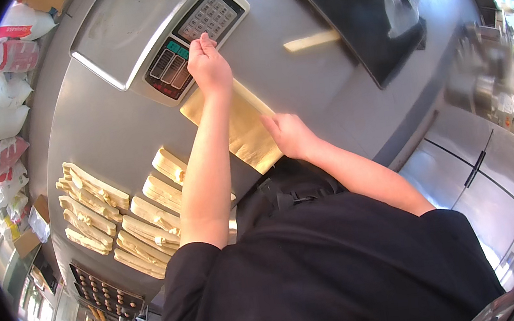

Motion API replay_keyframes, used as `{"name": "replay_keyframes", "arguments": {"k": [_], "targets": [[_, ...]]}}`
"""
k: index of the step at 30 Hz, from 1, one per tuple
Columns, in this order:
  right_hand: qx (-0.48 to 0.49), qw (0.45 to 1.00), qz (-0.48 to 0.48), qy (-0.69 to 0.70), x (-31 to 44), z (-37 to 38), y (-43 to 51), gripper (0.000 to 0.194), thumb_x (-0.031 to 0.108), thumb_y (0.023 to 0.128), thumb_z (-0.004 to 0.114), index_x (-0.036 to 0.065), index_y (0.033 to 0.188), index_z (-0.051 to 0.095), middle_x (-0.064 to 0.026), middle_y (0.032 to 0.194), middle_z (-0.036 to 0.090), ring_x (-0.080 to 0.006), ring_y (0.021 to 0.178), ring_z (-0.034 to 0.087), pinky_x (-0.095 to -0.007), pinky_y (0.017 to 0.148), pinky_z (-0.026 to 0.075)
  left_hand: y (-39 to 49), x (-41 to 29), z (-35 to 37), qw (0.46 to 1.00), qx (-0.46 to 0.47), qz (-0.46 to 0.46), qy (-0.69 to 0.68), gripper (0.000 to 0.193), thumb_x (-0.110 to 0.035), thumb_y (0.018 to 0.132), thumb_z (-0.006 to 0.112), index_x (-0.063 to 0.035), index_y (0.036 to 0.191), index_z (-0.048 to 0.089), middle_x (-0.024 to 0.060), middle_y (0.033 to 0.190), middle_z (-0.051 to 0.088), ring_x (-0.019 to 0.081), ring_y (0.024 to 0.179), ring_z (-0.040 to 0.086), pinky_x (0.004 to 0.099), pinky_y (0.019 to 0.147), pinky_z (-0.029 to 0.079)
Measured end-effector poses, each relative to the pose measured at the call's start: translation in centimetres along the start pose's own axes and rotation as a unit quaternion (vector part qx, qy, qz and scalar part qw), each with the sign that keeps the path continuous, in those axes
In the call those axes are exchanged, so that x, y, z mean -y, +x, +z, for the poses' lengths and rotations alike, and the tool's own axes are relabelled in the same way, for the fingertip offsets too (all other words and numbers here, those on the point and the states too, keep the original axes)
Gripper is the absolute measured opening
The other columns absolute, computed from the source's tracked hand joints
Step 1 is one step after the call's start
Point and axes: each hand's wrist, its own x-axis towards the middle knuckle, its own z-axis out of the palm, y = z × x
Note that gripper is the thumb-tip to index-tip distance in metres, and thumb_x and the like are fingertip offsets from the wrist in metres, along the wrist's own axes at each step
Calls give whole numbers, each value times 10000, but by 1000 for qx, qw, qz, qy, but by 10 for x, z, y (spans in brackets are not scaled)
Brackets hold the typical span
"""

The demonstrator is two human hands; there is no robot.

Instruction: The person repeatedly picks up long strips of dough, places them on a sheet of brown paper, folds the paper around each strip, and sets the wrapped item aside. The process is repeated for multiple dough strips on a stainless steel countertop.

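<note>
A pale yellow dough sheet (251, 134) lies on the steel worktop before me, with a narrow band along its upper right edge. My right hand (292, 134) is at the near end of that band, its thumb and fingers closed on the edge. Beyond the sheet's far end, my left hand (210, 67) is over the front of a digital scale (208, 15), fingers drawn together; whether it holds anything is hidden. My left forearm covers part of the sheet. A loose dough strip (312, 41) lies to the right. Folded dough bundles (93, 195) stand in rows at the left.
A black board (338, 1) with clear plastic bags (399, 3) is at the upper right. The scale carries a steel tray (124, 22). Filled sacks (2, 88) line the far left, and baking trays with small round pieces (104, 292) are lower left. Steel cabinet doors (479, 167) stand right.
</note>
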Motion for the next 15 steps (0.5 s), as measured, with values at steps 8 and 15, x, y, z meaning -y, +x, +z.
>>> {"name": "replay_keyframes", "arguments": {"k": [8,15], "targets": [[-35,999,11,-7,-17,20,11,604,520,1123,562,-36,941,710,-280,833,725,-486,843,710,-531,772,549,-6,21,3,1000,8,17,0,408,-330,1174,559,0,946,632,73,737,590,161,680,503,342,668,472],[-50,998,-25,14,-15,21,14,647,542,1119,560,-53,918,718,-298,833,714,-495,842,714,-529,759,547,-2,17,1,1000,4,17,-14,423,-329,1169,565,1,914,632,72,732,571,169,695,493,348,680,472]]}}
